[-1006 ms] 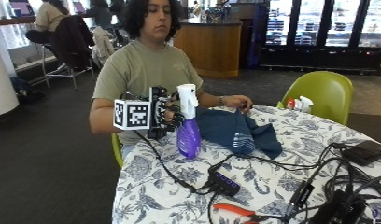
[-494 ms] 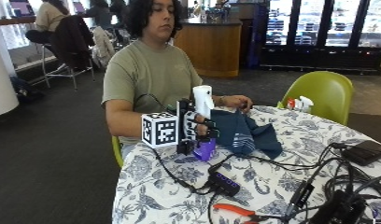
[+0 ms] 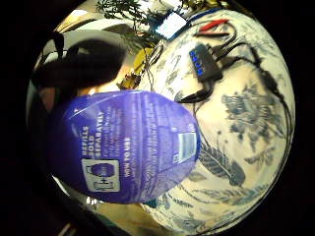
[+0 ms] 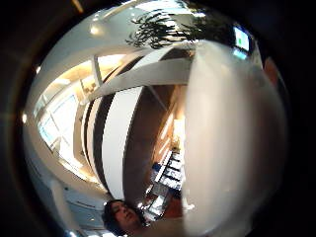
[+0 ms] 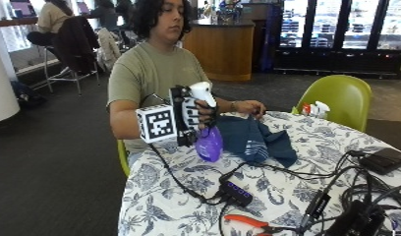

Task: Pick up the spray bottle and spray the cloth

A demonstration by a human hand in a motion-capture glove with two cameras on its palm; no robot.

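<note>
While your right hand (image 5: 195, 114) wraps the spray bottle (image 5: 207, 129) at its neck, treat it as light, rigid, slick plastic; the cloth (image 5: 256, 140) lies just right.

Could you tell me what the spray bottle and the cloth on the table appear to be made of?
Spray bottle: likely plastic, its purple body translucent and glossy with a printed label, its head white and smooth. Cloth: soft dark blue woven fabric, matte, with pale stripes; it drapes in folds.
</note>
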